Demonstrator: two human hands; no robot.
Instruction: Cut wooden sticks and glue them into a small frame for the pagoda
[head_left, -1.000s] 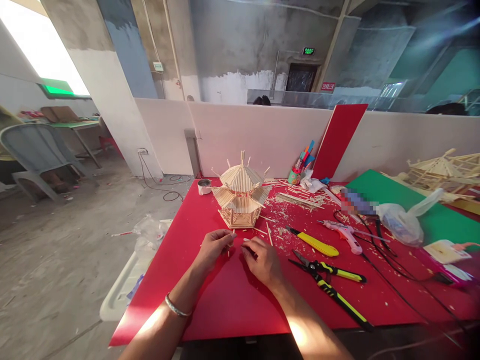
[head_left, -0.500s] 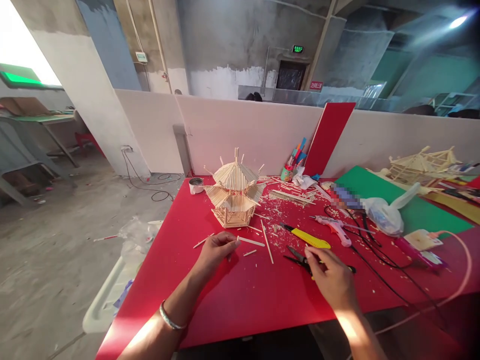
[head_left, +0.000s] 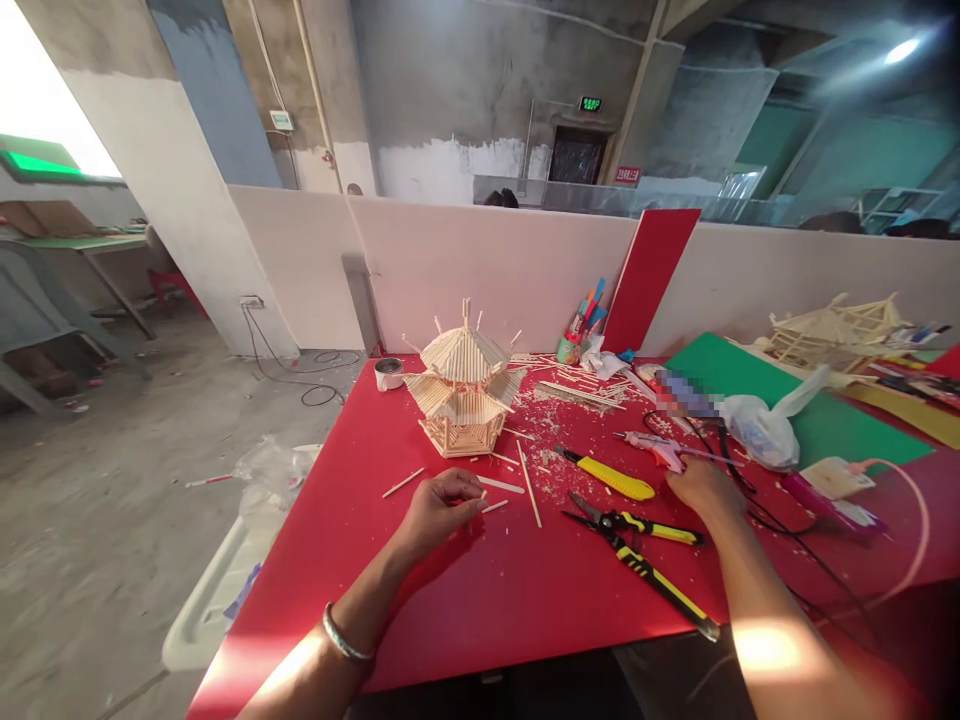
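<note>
My left hand (head_left: 442,508) is over the red table in a pinch, with the tip of a short wooden stick (head_left: 484,495) showing between thumb and fingers. Farther right, my right hand (head_left: 705,487) is closed around the handle of a pink hot glue gun (head_left: 651,447), which lies with its nozzle to the left. Behind my left hand stands a pagoda model (head_left: 463,395) built of thin wooden sticks. Loose sticks lie nearby, one long stick (head_left: 529,485) among them. Yellow-and-black pruning shears (head_left: 652,575) rest open below a yellow utility knife (head_left: 611,477).
A small tin (head_left: 388,374) stands left of the model. Behind are a pen cup (head_left: 570,348), scattered sticks and shavings. To the right lie a plastic bag (head_left: 765,430), a green board (head_left: 847,410), a power strip (head_left: 836,477) and cables. A white partition (head_left: 487,270) backs the table.
My right hand has moved right and away from me, from above the pruning shears to the glue gun handle. My left hand has turned slightly and stays near the same spot.
</note>
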